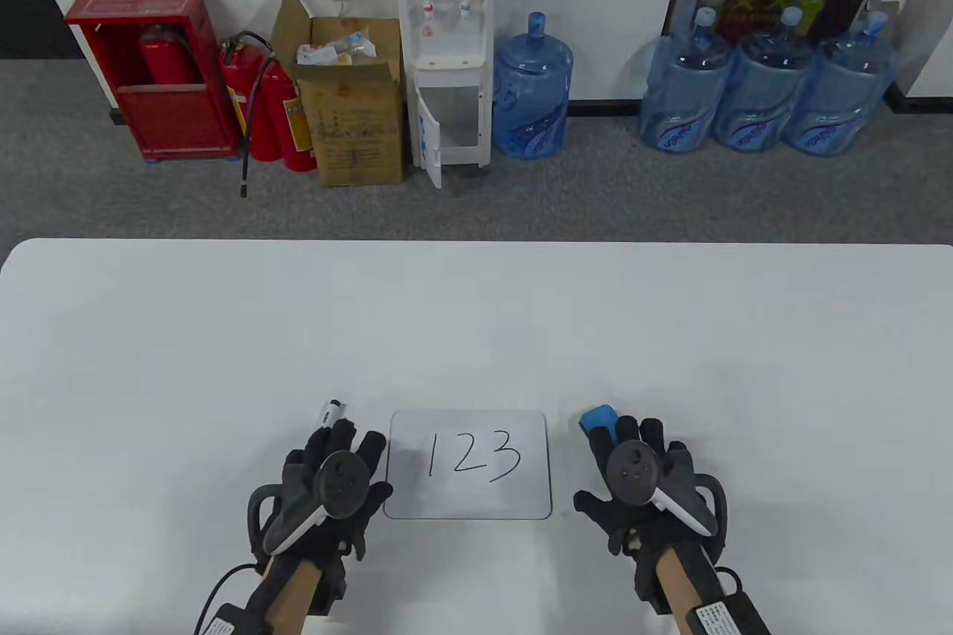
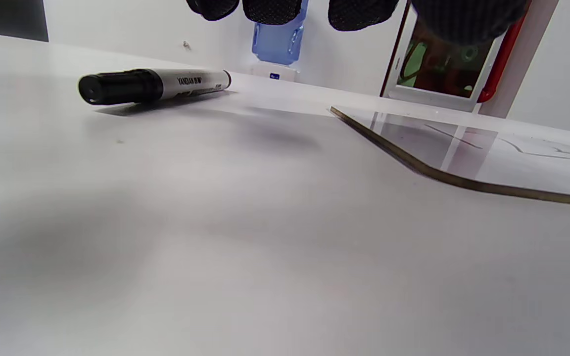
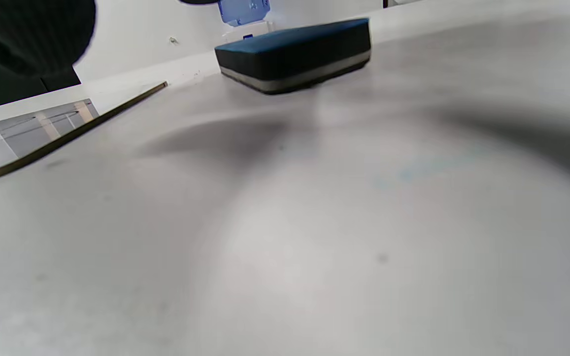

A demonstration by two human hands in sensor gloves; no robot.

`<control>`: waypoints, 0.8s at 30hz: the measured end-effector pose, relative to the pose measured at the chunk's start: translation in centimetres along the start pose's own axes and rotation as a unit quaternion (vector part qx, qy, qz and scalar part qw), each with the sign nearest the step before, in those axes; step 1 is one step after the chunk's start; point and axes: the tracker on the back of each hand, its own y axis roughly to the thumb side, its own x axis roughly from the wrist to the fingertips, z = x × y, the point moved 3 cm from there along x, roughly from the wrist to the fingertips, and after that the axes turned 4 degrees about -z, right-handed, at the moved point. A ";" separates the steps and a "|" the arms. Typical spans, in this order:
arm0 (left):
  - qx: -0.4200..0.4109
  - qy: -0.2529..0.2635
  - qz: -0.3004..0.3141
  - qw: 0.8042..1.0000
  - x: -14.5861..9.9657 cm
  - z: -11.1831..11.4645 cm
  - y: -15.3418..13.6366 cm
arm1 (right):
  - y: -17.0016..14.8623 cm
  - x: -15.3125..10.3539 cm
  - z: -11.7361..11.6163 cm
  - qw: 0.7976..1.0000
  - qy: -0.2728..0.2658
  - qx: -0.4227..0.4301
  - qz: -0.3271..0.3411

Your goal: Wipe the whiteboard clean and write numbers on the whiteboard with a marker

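Table view: cardboard box (image 1: pixel 356 115) holds plastic packaging (image 1: pixel 336 48)

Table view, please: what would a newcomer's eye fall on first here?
The small whiteboard at the near middle of the table, with "123" written on it. Flanking it, the gloved left hand is over the marker, and the right hand over the blue eraser. Behind the table, water bottles line the wall.

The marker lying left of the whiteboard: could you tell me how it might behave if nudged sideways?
The marker looks round-barrelled and lies flat on the smooth table, so it would probably roll. It seems rigid and light. Its cap appears on, so smearing seems unlikely.
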 end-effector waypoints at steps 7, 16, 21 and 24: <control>0.000 -0.007 -0.002 1.000 0.0 0.0 -0.1 | -0.3 0.0 0.0 1.000 0.002 0.008 -0.005; -0.003 -0.008 -0.004 1.000 0.1 0.1 -0.3 | 0.0 0.0 -0.1 1.000 0.008 0.002 -0.002; -0.005 -0.010 -0.006 1.000 0.2 0.1 -0.4 | 0.4 0.1 -0.1 1.000 -0.003 0.008 0.009; -0.008 -0.009 -0.005 1.000 0.2 0.0 -0.5 | 0.4 0.6 0.4 0.999 -0.027 0.015 0.005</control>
